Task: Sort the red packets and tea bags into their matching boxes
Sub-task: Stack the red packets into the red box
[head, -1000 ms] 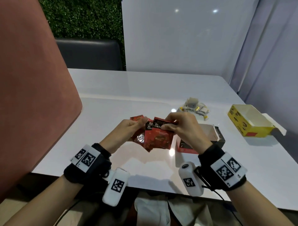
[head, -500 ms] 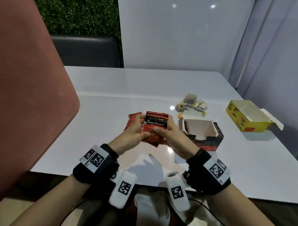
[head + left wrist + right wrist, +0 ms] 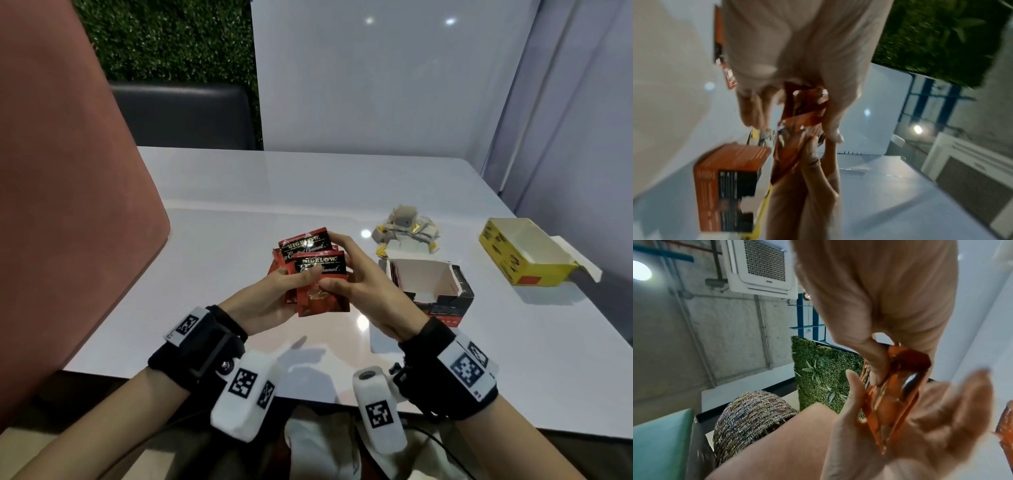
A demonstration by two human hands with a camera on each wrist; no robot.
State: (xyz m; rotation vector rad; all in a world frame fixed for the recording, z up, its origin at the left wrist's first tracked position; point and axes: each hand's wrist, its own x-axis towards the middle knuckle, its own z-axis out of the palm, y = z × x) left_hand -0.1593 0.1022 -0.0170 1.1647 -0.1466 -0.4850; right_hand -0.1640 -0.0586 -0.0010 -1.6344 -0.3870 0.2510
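Observation:
Several red packets (image 3: 320, 274) with black label bands are held as a stack above the white table (image 3: 222, 212), upright and facing me. My left hand (image 3: 274, 294) grips the stack from the left, thumb across the front packet. My right hand (image 3: 356, 277) holds it from the right, fingers behind and thumb in front. The wrist views show the red packets (image 3: 797, 129) (image 3: 894, 394) pinched between both hands. The open red and black box (image 3: 438, 291) stands just right of my hands. Behind it lies a heap of pale tea bags (image 3: 406, 228). The open yellow box (image 3: 524, 253) sits at the far right.
A brown-red chair back (image 3: 68, 205) rises at the left edge of the table. A dark seat (image 3: 185, 116) and a white wall panel (image 3: 376, 75) stand beyond the far edge. My lap lies below the table's near edge.
Both hands drew the packets back toward me and squared them into an upright stack. The view shifted slightly, so the red and black box shows fully beside my right hand.

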